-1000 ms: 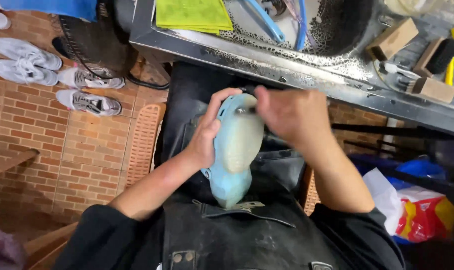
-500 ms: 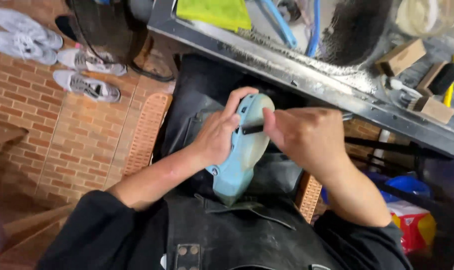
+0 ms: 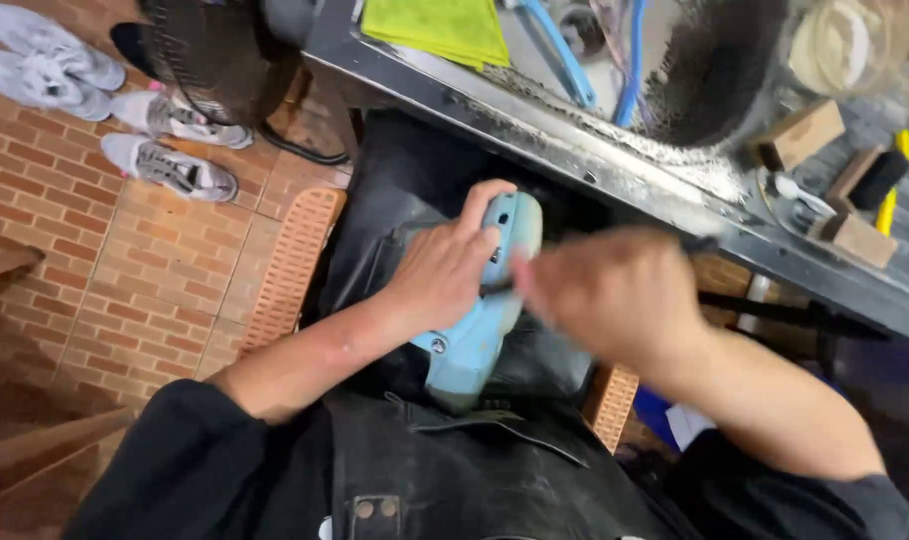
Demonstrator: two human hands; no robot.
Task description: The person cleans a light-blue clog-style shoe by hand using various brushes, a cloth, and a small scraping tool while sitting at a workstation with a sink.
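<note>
Across the top, a dark, dust-strewn metal counter [image 3: 615,165], a folded yellow-green cloth [image 3: 437,28] lying on it; below, a black leather apron [image 3: 455,480] over the lap. Against the apron, just under the counter edge, a pale blue shoe-shaped form [image 3: 485,300], upright and slightly tilted. Wrapped round its upper part, left hand [image 3: 440,275], forearm angled up from lower left; touching its right side, right hand [image 3: 615,295], curled but motion-blurred, grip impossible to tell.
</note>
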